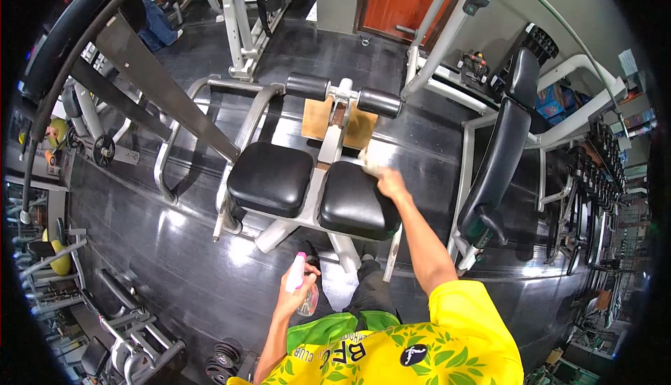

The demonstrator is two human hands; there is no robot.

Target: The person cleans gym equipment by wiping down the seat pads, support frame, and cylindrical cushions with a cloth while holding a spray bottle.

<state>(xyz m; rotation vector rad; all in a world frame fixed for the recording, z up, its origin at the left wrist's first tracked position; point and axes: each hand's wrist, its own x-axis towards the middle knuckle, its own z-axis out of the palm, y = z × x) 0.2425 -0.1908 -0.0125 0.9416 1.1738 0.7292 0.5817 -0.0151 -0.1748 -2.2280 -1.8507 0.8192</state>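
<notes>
My left hand (292,295) is closed around a spray bottle (308,304) with a clear body and a pink-and-white trigger head, low in front of my body. Ahead of it, my right hand (391,183) grips a pale cloth (371,166) at the far edge of the black right seat pad (358,207). Its fingers are partly hidden by the cloth and small in view. Beside that pad is a matching left seat pad (271,179), on the same grey frame.
Two black foam rollers (308,86) sit beyond the pads, above a wooden board (316,118). A black padded backrest (498,165) stands to the right, near a dumbbell rack (579,175). A large metal arm (157,81) slants in from the upper left. Another person's legs (157,25) show at the back left.
</notes>
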